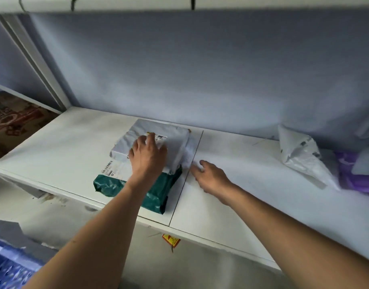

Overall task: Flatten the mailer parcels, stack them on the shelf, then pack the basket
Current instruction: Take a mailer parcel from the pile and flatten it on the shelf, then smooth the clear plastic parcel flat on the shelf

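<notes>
White shelf (pixel 237 197) — left grip (pixel 148 158) spread flat atop the white mailer (pixel 173 140); right grip (pixel 210 178) loose, empty — just beside it

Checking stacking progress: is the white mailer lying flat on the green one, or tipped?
Flat: the white mailer lies level atop the green mailer, left hand resting on it.

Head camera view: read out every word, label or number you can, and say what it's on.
None reads clearly.
white parcel label: dark print, too blurred.
barcode label by the green parcel: too small.
cardboard box: red print, blurred.
yellow tag under the shelf: unreadable.
crumpled white mailer: grey marks, unreadable.
</notes>
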